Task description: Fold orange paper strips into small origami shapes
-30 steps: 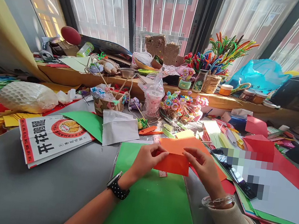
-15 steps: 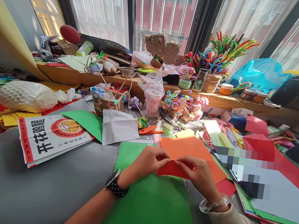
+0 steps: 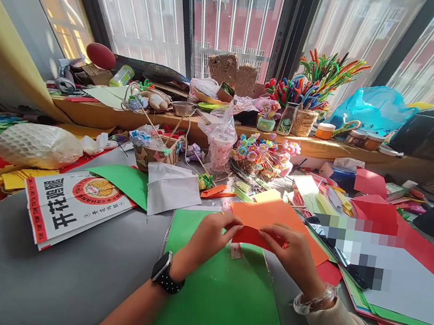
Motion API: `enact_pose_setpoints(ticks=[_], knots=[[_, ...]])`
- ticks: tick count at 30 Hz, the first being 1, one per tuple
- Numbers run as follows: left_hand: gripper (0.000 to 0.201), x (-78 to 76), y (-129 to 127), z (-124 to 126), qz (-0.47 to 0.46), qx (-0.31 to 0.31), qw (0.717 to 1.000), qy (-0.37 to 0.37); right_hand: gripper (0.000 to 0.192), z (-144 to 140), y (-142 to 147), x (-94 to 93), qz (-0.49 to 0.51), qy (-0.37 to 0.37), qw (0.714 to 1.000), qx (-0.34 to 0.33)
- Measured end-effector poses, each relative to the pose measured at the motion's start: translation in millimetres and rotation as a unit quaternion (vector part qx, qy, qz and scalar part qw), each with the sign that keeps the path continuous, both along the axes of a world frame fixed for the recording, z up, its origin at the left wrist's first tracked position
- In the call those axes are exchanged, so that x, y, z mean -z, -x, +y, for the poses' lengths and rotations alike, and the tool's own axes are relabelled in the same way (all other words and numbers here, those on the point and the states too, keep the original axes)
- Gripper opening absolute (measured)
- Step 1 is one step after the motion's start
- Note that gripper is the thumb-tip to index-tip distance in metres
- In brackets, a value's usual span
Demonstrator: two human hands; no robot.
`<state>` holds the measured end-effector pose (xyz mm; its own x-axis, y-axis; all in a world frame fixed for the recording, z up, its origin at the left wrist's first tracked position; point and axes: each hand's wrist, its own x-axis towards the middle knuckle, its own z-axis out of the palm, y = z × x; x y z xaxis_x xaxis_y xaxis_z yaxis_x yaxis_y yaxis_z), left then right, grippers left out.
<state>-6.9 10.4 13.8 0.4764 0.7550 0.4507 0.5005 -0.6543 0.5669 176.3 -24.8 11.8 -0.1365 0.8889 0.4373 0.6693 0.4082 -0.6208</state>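
My left hand (image 3: 210, 237) and my right hand (image 3: 292, 251) both pinch a small folded piece of red paper (image 3: 250, 236) just above a large green sheet (image 3: 217, 302) on the grey table (image 3: 23, 275). The left wrist wears a black watch, the right a clear bangle and a striped sleeve. Behind the red piece lies a larger orange sheet (image 3: 274, 214), partly covered by my hands.
A printed packet (image 3: 73, 207) and a white netted bundle (image 3: 37, 145) lie to the left. White folded paper (image 3: 171, 188), a basket (image 3: 157, 151), paper flowers (image 3: 262, 153) and a plastic cup (image 3: 220, 149) stand behind. Stacked coloured sheets and a phone (image 3: 339, 252) fill the right.
The red paper has gone from a wider rectangle to a narrower strip. My hands have drawn closer together over it.
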Motion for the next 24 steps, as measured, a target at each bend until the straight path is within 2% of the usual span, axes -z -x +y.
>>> enact_pose_setpoints(ticks=[3, 6, 9, 13, 24], knots=[[0.015, 6.1, -3.6, -1.9, 0.054, 0.009, 0.987, -0.151, 0.013, -0.2, 3.7, 0.0, -0.038, -0.068, 0.997, -0.007], [0.016, 9.2, -6.7, -3.1, 0.083, 0.029, 0.968, -0.237, 0.012, -0.2, 8.7, 0.9, -0.064, -0.115, 0.991, -0.016], [0.015, 8.0, -8.2, -4.4, 0.104, 0.024, 0.961, -0.255, 0.013, 0.1, 11.4, 2.5, -0.084, -0.132, 0.987, -0.023], [0.013, 5.0, -5.7, -4.1, 0.135, 0.014, 0.953, -0.272, 0.013, 0.7, 9.4, 3.0, -0.088, -0.12, 0.989, -0.016], [0.013, -2.0, 10.0, 4.6, 0.082, -0.055, 0.952, -0.291, 0.018, 9.9, -22.7, 7.0, -0.149, -0.143, 0.97, 0.129]])
